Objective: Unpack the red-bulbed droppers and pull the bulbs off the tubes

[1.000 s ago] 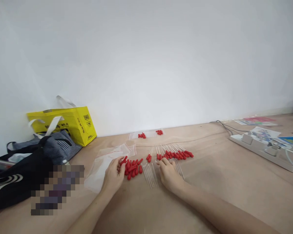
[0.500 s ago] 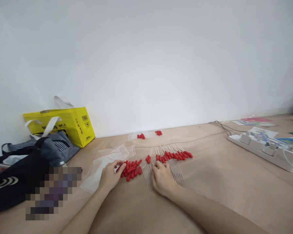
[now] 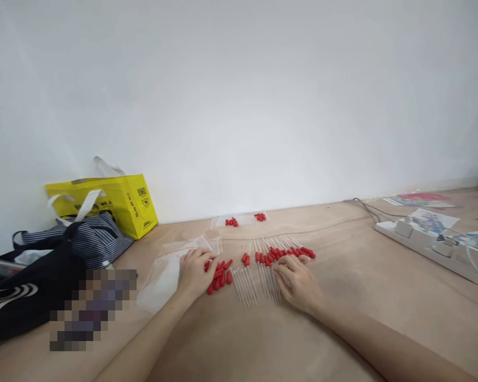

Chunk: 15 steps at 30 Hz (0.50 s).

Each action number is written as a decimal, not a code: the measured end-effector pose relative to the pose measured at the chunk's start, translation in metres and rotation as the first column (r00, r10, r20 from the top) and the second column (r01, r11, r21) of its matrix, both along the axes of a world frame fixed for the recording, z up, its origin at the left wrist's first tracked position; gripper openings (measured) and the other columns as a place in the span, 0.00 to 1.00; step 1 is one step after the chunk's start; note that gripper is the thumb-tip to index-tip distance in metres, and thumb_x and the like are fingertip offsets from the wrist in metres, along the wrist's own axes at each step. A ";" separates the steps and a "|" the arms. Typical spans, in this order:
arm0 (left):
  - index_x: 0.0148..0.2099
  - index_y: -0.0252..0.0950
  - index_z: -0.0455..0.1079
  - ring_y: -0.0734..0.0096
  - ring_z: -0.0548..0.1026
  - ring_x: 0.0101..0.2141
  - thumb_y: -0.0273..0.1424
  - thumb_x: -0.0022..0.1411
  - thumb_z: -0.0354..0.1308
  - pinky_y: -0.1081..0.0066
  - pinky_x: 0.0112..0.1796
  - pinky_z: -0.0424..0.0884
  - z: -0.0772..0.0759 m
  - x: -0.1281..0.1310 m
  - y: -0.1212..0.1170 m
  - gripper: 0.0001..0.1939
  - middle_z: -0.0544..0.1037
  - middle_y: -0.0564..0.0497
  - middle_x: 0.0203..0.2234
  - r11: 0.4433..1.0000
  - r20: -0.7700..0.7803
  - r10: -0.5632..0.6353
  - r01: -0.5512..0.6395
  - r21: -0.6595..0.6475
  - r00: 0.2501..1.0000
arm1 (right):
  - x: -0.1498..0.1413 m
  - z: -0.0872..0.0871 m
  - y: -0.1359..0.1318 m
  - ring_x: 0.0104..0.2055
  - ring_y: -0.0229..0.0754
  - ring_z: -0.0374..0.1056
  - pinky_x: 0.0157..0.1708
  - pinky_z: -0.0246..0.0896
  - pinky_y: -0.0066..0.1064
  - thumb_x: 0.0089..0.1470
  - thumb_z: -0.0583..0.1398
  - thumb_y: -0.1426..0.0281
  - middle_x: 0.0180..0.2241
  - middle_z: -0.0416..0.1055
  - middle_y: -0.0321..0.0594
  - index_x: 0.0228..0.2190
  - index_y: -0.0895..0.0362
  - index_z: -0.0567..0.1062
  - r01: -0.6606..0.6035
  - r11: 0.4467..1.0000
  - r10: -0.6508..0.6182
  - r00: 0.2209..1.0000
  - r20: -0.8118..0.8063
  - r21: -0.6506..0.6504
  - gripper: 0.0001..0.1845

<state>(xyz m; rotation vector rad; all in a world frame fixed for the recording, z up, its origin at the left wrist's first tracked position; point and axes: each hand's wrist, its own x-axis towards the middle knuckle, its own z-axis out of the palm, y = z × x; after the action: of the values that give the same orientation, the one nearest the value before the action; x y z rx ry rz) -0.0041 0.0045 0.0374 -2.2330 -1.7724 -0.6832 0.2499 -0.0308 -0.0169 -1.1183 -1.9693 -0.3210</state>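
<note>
My left hand (image 3: pixel 195 273) rests on the beige surface with its fingers curled over the left side of a pile of loose red rubber bulbs (image 3: pixel 220 275). My right hand (image 3: pixel 298 280) lies palm down on a row of thin clear glass tubes (image 3: pixel 267 278), its fingers bent over them just below a row of tubes fitted with red bulbs (image 3: pixel 287 253). More bare tubes (image 3: pixel 244 284) lie between my hands. A clear zip bag (image 3: pixel 169 270) lies under and to the left of my left hand.
Two small bags with red bulbs (image 3: pixel 242 219) lie by the white wall. A yellow tote (image 3: pixel 111 200), a striped bag (image 3: pixel 83 239) and a black bag (image 3: pixel 27 292) stand at the left. A white power strip (image 3: pixel 434 245) with cables and printed sheets lies at the right.
My right hand has slid to the right, from the bare tubes in the middle onto the tubes under the red-bulbed row. My left hand has moved slightly up onto the bulb pile.
</note>
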 end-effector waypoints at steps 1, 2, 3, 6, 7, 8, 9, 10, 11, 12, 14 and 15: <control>0.33 0.41 0.72 0.62 0.68 0.42 0.35 0.56 0.47 0.63 0.42 0.59 0.004 0.012 0.004 0.12 0.75 0.51 0.38 0.993 -0.050 0.022 -0.028 -0.111 0.999 | 0.006 -0.001 0.000 0.34 0.37 0.60 0.37 0.41 0.34 0.50 0.51 0.76 0.29 0.66 0.38 0.27 0.57 0.71 0.006 1.000 -0.006 1.000 -0.009 0.018 0.10; 0.32 0.41 0.72 0.61 0.68 0.42 0.34 0.55 0.49 0.62 0.42 0.59 0.007 0.025 0.010 0.11 0.75 0.50 0.37 0.986 -0.066 0.029 -0.039 -0.163 0.997 | 0.011 -0.001 0.000 0.33 0.37 0.60 0.37 0.41 0.34 0.50 0.51 0.76 0.29 0.66 0.37 0.27 0.57 0.71 0.015 0.999 -0.015 1.000 -0.024 0.029 0.10; 0.31 0.41 0.72 0.60 0.69 0.42 0.33 0.54 0.50 0.61 0.42 0.59 0.008 0.037 0.017 0.10 0.76 0.50 0.35 0.978 -0.075 0.034 -0.048 -0.202 0.997 | 0.015 -0.001 0.000 0.33 0.36 0.60 0.37 0.41 0.34 0.51 0.51 0.75 0.29 0.66 0.37 0.27 0.56 0.72 0.027 0.999 -0.025 0.999 -0.043 0.034 0.10; 0.26 0.38 0.73 0.58 0.72 0.37 0.32 0.54 0.52 0.60 0.39 0.62 0.006 0.064 0.043 0.10 0.76 0.48 0.27 0.936 -0.099 0.079 -0.108 -0.334 0.992 | 0.018 0.000 0.000 0.32 0.36 0.61 0.38 0.41 0.34 0.51 0.52 0.74 0.29 0.66 0.37 0.28 0.56 0.72 0.054 0.998 -0.049 0.994 -0.097 0.043 0.09; 0.27 0.37 0.72 0.59 0.72 0.37 0.33 0.54 0.53 0.60 0.39 0.63 0.004 0.071 0.051 0.09 0.76 0.48 0.27 0.919 -0.106 0.091 -0.124 -0.373 0.990 | 0.017 0.000 -0.001 0.32 0.36 0.61 0.38 0.41 0.34 0.51 0.52 0.74 0.29 0.66 0.36 0.28 0.55 0.72 0.057 0.997 -0.052 0.993 -0.106 0.045 0.09; 0.30 0.36 0.72 0.61 0.72 0.36 0.33 0.55 0.53 0.60 0.39 0.64 0.002 0.076 0.059 0.09 0.76 0.48 0.29 0.903 -0.111 0.098 -0.135 -0.407 0.989 | 0.017 0.001 -0.001 0.32 0.36 0.61 0.38 0.42 0.34 0.51 0.52 0.74 0.29 0.66 0.36 0.28 0.55 0.72 0.058 0.997 -0.053 0.993 -0.110 0.046 0.09; 0.34 0.35 0.71 0.63 0.71 0.37 0.34 0.56 0.53 0.61 0.38 0.65 0.000 0.080 0.065 0.09 0.75 0.48 0.32 0.889 -0.113 0.100 -0.140 -0.435 0.989 | 0.016 0.001 -0.002 0.32 0.36 0.61 0.38 0.42 0.34 0.50 0.52 0.74 0.29 0.66 0.36 0.28 0.55 0.72 0.057 0.997 -0.052 0.992 -0.112 0.047 0.09; 0.39 0.34 0.69 0.65 0.71 0.37 0.34 0.57 0.53 0.62 0.38 0.67 -0.001 0.083 0.070 0.10 0.73 0.48 0.36 0.878 -0.112 0.098 -0.139 -0.457 0.989 | 0.015 0.001 -0.002 0.32 0.36 0.61 0.38 0.42 0.34 0.50 0.52 0.74 0.28 0.66 0.36 0.28 0.55 0.72 0.053 0.998 -0.047 0.993 -0.113 0.046 0.09; 0.43 0.34 0.66 0.67 0.71 0.38 0.35 0.58 0.52 0.62 0.38 0.68 -0.003 0.085 0.074 0.13 0.71 0.48 0.39 0.871 -0.109 0.094 -0.135 -0.472 0.990 | 0.014 0.001 -0.002 0.32 0.36 0.62 0.38 0.42 0.34 0.50 0.52 0.75 0.28 0.66 0.36 0.28 0.55 0.72 0.046 0.998 -0.041 0.993 -0.113 0.045 0.09; 0.46 0.33 0.64 0.67 0.70 0.39 0.34 0.59 0.52 0.63 0.38 0.68 -0.003 0.087 0.076 0.14 0.69 0.48 0.42 0.867 -0.104 0.090 -0.129 -0.481 0.990 | 0.014 0.001 -0.002 0.32 0.36 0.62 0.38 0.42 0.34 0.50 0.52 0.75 0.28 0.66 0.35 0.28 0.55 0.72 0.038 0.998 -0.033 0.993 -0.115 0.044 0.09; 0.48 0.34 0.62 0.67 0.70 0.40 0.34 0.60 0.51 0.63 0.38 0.69 -0.002 0.088 0.078 0.15 0.68 0.47 0.44 0.869 -0.093 0.084 -0.118 -0.480 0.992 | 0.013 0.001 -0.002 0.32 0.36 0.62 0.39 0.42 0.34 0.50 0.52 0.75 0.28 0.66 0.36 0.28 0.55 0.72 0.027 0.999 -0.022 0.992 -0.122 0.041 0.09; 0.48 0.34 0.62 0.67 0.70 0.40 0.34 0.59 0.51 0.62 0.38 0.69 -0.001 0.087 0.076 0.15 0.68 0.47 0.44 0.874 -0.085 0.081 -0.112 -0.472 0.993 | 0.013 0.001 -0.002 0.32 0.36 0.62 0.39 0.42 0.35 0.50 0.52 0.75 0.28 0.66 0.36 0.28 0.55 0.73 0.027 0.999 -0.022 0.992 -0.124 0.038 0.09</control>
<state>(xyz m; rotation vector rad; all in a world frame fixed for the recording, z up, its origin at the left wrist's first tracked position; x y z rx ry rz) 0.0827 0.0806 0.0364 -2.3956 -2.1917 -0.1556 0.2632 -0.0324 -0.0163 -1.1113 -1.8347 -0.2951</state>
